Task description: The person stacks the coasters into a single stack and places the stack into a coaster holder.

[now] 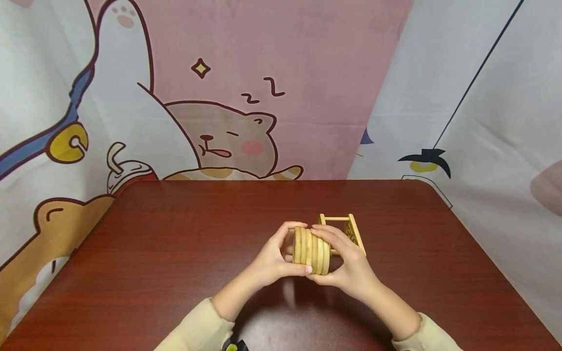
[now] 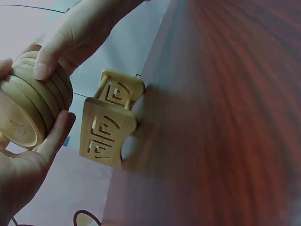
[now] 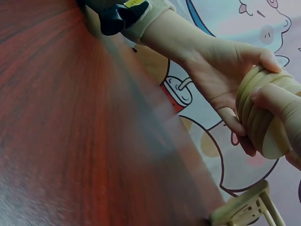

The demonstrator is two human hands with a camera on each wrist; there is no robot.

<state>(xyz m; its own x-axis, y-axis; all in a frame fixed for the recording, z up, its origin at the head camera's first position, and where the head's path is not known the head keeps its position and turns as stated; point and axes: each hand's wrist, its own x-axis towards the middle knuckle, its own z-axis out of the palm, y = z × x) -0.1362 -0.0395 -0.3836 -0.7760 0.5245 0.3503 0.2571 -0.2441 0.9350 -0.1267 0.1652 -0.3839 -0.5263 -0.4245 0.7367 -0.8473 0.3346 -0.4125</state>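
Observation:
A stack of round wooden coasters (image 1: 311, 251) is held above the table between both hands, the discs standing on edge side by side. My left hand (image 1: 274, 258) grips the stack from the left, thumb along its near side and fingers over the top. From the other side my right hand (image 1: 351, 263) grips it the same way. A leaf-like engraving marks the outer face of the end coaster (image 2: 19, 125) in the left wrist view. Just behind the right hand stands a wooden coaster holder (image 1: 357, 234) with cut-out side panels joined by rods, partly hidden by that hand.
The dark red-brown wooden table (image 1: 175, 234) spreads around the hands. Beyond its far edge hangs a cloth backdrop (image 1: 281, 73) with cartoon animals. A dark wrist device (image 3: 115, 19) sits at the left sleeve in the right wrist view.

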